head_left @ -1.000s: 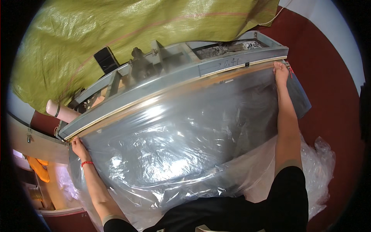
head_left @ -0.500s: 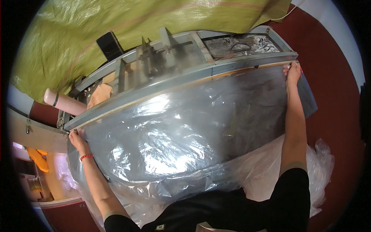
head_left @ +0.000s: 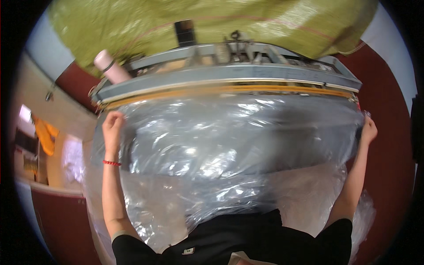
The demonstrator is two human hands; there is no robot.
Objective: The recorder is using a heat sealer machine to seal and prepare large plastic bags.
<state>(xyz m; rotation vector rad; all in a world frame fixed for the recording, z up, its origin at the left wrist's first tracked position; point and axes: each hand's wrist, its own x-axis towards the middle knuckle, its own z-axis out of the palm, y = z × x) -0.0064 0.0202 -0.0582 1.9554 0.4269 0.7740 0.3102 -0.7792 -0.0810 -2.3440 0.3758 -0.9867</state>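
Observation:
A wide sheet of clear plastic film [head_left: 207, 132] stretches between my two hands over a dark grey flat surface. My left hand [head_left: 114, 121], with a red bead bracelet at the wrist, is closed on the film's far left corner. At the far right corner my right hand [head_left: 370, 129] pinches the same film. Slack film hangs in folds toward my body. Just beyond the film's far edge runs an orange strip [head_left: 229, 89], beside a long grey metal frame [head_left: 221, 75]. Both hands are nearer to me than that strip.
Inside the frame are metal fittings [head_left: 237, 46] and loose pieces. A pink bottle [head_left: 112, 68] leans at its left end, and a dark phone [head_left: 184, 33] lies behind on a yellow-green woven sheet [head_left: 274, 22]. Orange cloth [head_left: 45, 136] lies on the left. The floor [head_left: 388, 154] is dark red.
Both hands have drawn back from the metal frame toward me, bringing the film's far edge with them. More of the orange strip now shows. The view has turned, so the frame looks more level.

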